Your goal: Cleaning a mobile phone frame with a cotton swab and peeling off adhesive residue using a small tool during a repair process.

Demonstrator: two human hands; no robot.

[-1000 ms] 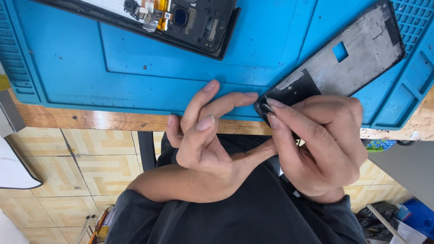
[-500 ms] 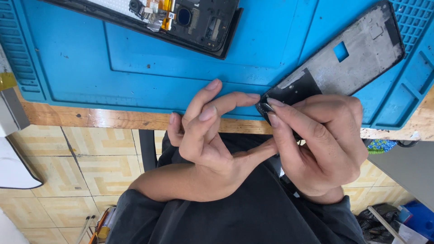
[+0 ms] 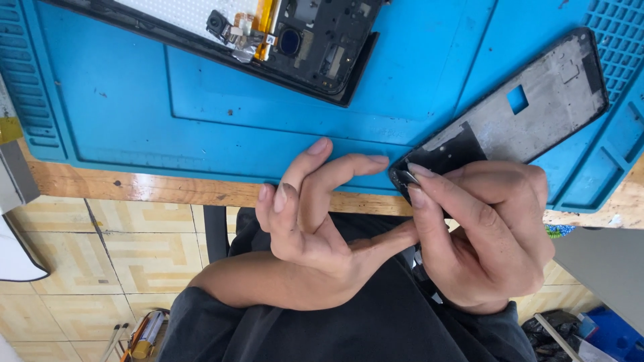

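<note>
Head view: the blue work mat (image 3: 201, 100) covers the wooden desk (image 3: 134, 189) almost to its near edge, where a strip of bare wood shows. Beyond that edge lies a tiled floor (image 3: 100, 268) and the person's dark garment (image 3: 376, 328).

An opened phone body (image 3: 295, 40), with exposed circuit parts, a camera module and an orange flex strip, lies at the far edge of the mat, tilted, left of centre. A grey phone frame (image 3: 530, 107) with a small square cut-out lies diagonally on the right part of the mat; its lower dark end overhangs the near edge of the mat and desk, where the hands meet it.

The right hand (image 3: 490, 241) is at the near edge, right of centre. Its thumb and forefinger are pressed together, pinching the dark lower corner of the phone frame; a small shiny piece shows at the fingertips, too small to identify.

The left hand (image 3: 315, 228) is just beside it, at the centre of the near edge. Its fingers are loosely spread and curved, holding nothing; the forefinger tip reaches toward the frame corner, and the thumb extends to touch the right hand.
</note>
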